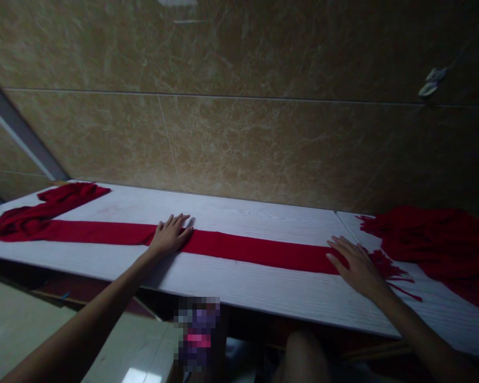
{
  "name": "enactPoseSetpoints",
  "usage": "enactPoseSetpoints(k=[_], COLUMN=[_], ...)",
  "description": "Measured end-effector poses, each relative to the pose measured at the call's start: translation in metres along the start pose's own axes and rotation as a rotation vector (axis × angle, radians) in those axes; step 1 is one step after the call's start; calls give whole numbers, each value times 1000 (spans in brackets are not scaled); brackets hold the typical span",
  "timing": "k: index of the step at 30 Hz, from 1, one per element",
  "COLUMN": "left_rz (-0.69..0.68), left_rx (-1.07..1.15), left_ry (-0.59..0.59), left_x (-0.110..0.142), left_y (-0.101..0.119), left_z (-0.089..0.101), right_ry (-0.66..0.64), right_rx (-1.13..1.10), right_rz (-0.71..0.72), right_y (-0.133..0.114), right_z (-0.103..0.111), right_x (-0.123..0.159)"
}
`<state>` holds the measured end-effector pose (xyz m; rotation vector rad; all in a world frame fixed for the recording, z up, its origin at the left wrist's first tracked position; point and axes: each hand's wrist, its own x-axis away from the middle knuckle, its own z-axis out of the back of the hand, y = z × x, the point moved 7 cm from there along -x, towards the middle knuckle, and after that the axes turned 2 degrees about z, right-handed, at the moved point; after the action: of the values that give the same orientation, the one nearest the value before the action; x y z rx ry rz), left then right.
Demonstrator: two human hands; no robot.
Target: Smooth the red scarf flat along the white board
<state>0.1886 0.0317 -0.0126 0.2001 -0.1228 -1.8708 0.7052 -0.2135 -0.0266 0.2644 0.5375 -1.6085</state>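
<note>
A long red scarf (259, 250) lies along the white table in a narrow flat strip. My left hand (171, 234) rests on the strip left of its middle, fingers spread. Near the fringed right end, my right hand (353, 263) lies on the cloth with its fingers stretched out. Part of the fringe shows beyond that hand. At the far left the scarf bends back on itself in a loose, crumpled bunch.
A heap of red fringed cloth (435, 239) sits at the right of the white table (231, 284). Behind stands a brown tiled wall (263, 143) with a small pale fixture (433, 82). My knee (305, 354) is below the table's front edge.
</note>
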Motion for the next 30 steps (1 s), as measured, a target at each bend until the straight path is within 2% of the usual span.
enactPoseSetpoints(k=[6, 12, 16, 18, 19, 21, 22, 24, 25, 27, 30], left_rz=[16, -4, -30, -143, -250, -446, -543, -691, -677, -423, -88], left_rx=[6, 19, 85, 192, 259, 391, 447, 527, 562, 665, 943], left_ry=[-6, 15, 91, 246, 361, 563, 606, 551, 500, 396, 91], left_x=[2, -1, 1, 24, 47, 107, 141, 201, 222, 243, 244], left_y=[1, -1, 10, 24, 33, 40, 39, 33, 25, -3, -19], left_z=[1, 0, 15, 35, 45, 56, 52, 25, 6, -41, -122], right_ry=[-46, -71, -78, -71, -62, -31, -10, 23, 31, 23, 10], right_rx=[29, 115, 91, 72, 62, 43, 34, 18, 9, -8, -31], right_rz=[21, -41, -65, -64, -61, -52, -48, -45, -46, -50, -59], right_y=[4, 3, 4, 5, 6, 8, 8, 8, 8, 7, 5], right_z=[-5, -5, -6, -6, -6, -4, -3, 0, 1, 2, 4], right_x=[2, 1, -1, -2, -2, -2, -2, -2, -3, -3, -3])
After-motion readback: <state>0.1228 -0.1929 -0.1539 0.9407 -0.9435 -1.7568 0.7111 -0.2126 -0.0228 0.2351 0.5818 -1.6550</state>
